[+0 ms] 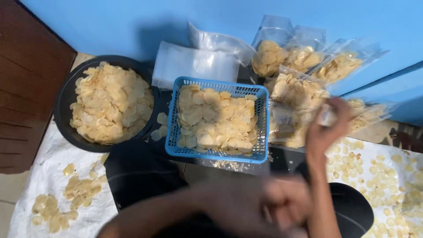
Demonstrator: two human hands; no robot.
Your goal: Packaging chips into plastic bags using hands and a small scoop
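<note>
The right hand (328, 125), raised at right of centre, was pinched on the top of a clear plastic bag of pale chips (295, 105), which hung just right of the blue plastic mesh basket of chips (217, 120) at centre. The left hand (273, 202), blurred at lower centre, looked curled; whether it held anything could not be told. A round black basin of chips (108, 102) sat upper left, well apart.
</note>
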